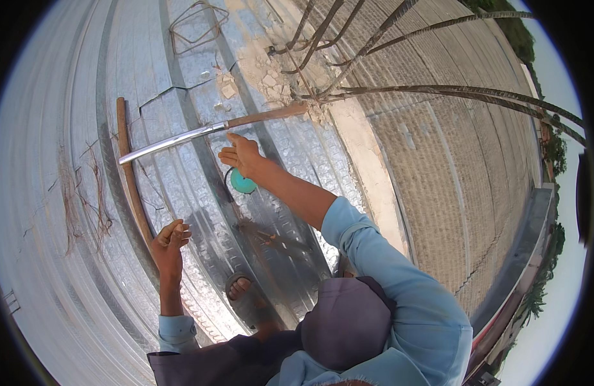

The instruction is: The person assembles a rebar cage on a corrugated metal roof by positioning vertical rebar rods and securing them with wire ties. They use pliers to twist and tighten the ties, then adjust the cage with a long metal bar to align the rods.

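The right hand (242, 156) was parted and palm-empty as far as I could make out on my feed, its fingers reaching toward a shiny silver tube (171, 143). I could not tell whether a fingertip touched the metal. The left hand (170, 246) had its fingers curled in toward the thumb, and I could not tell whether anything thin was pinched there; it was just beside the lower part of a brown rod (131, 166).

I saw the tube lying aslant ahead of both hands, its left end meeting the rod and its right end running into a flat brown bar (268, 116) that reached toward broken concrete (269, 82). Just below the right hand sat a teal round object (243, 182).

Under everything I had ribbed metal decking (200, 254), with a sandaled foot (241, 289) planted on it. Rebar (438, 90) fanned out at the upper right, a bent wire frame (197, 27) lay at the top, and thin rusty wires (101, 215) were scattered to the left.
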Demonstrator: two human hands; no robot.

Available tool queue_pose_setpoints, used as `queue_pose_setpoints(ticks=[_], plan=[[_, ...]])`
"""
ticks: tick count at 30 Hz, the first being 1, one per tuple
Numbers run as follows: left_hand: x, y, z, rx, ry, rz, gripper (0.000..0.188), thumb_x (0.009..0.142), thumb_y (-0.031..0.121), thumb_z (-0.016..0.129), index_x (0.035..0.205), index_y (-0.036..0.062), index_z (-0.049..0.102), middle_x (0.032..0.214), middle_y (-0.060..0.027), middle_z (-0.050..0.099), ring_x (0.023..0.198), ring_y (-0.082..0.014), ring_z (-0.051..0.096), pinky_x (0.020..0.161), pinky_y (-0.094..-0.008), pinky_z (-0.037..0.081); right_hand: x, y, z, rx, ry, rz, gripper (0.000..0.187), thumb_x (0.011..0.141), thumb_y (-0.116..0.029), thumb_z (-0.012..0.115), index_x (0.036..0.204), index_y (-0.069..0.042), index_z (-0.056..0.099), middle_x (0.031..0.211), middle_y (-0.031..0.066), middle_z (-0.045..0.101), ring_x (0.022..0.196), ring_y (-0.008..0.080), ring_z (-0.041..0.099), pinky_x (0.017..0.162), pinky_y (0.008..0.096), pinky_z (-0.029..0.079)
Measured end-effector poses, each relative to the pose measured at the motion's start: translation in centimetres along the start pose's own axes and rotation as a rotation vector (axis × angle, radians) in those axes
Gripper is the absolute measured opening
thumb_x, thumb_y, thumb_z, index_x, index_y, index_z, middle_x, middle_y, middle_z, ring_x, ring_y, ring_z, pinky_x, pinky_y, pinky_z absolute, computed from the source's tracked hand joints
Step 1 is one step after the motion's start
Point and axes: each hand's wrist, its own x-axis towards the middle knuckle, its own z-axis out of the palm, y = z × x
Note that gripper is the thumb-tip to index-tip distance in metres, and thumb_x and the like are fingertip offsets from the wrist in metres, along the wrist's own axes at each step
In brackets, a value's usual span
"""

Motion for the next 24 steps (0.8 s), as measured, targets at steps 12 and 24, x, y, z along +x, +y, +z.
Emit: queue_pose_setpoints(ticks=[12,24], plan=[[-0.5,0.9,-0.6,0.007,0.085,0.05,0.038,0.097,0.03,0.068,0.115,-0.0023,0.068,0.099,-0.012,0.072,0.09,-0.0207,0.069,0.08,-0.0335,0.055,5.8,-0.7,1.5,0.289,-0.08,-0.038,0.029,0.092,-0.019,0.063,0.109,0.003,0.055,0.103,0.0228,0.063,0.093,0.0339,0.067,0.085,0.0505,0.06],[-4.5,7.9,1.1,1.219,0.545,1.068,0.045,0.087,0.015,0.072,0.13,0.0145,0.057,0.138,-0.0152,0.056,0.114,-0.0325,0.063,0.088,-0.0476,0.048,-11.4,-1.5,4.8,0.23,-0.243,-0.158,0.023,0.095,-0.019,0.056,0.109,-0.002,0.05,0.101,0.0239,0.061,0.09,0.0411,0.066,0.081,0.0621,0.057]])
